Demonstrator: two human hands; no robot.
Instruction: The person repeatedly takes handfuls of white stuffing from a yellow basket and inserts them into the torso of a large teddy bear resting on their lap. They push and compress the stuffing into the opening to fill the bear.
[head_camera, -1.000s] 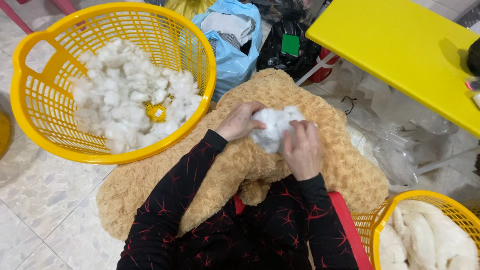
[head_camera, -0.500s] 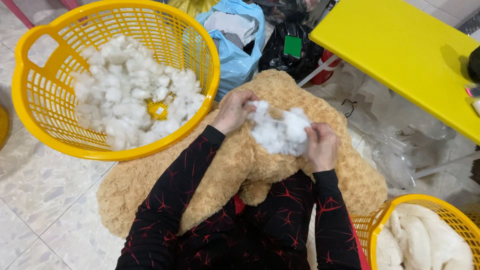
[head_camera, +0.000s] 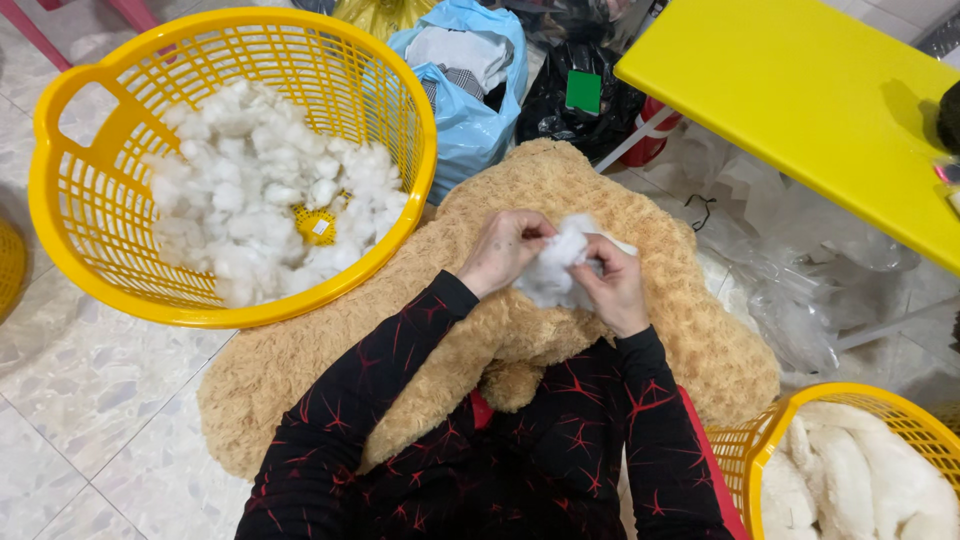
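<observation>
A tan fuzzy plush skin (head_camera: 660, 300) lies across my lap and the floor. Over it, my left hand (head_camera: 505, 250) and my right hand (head_camera: 615, 290) both pinch one clump of white stuffing (head_camera: 555, 265), fingers closed into it from either side. To the left stands a big yellow basket (head_camera: 90, 230) holding loose white stuffing (head_camera: 250, 220). My sleeves are black with red marks.
A second yellow basket (head_camera: 760, 440) with white fluffy pieces sits at the lower right. A yellow table (head_camera: 820, 90) fills the upper right. A blue plastic bag (head_camera: 470, 120), a black bag (head_camera: 560, 110) and clear plastic wrap (head_camera: 800, 290) lie beyond the plush on the tiled floor.
The hands pulled the stuffing clump apart half a second ago, then came back together around it. The view has shifted slightly.
</observation>
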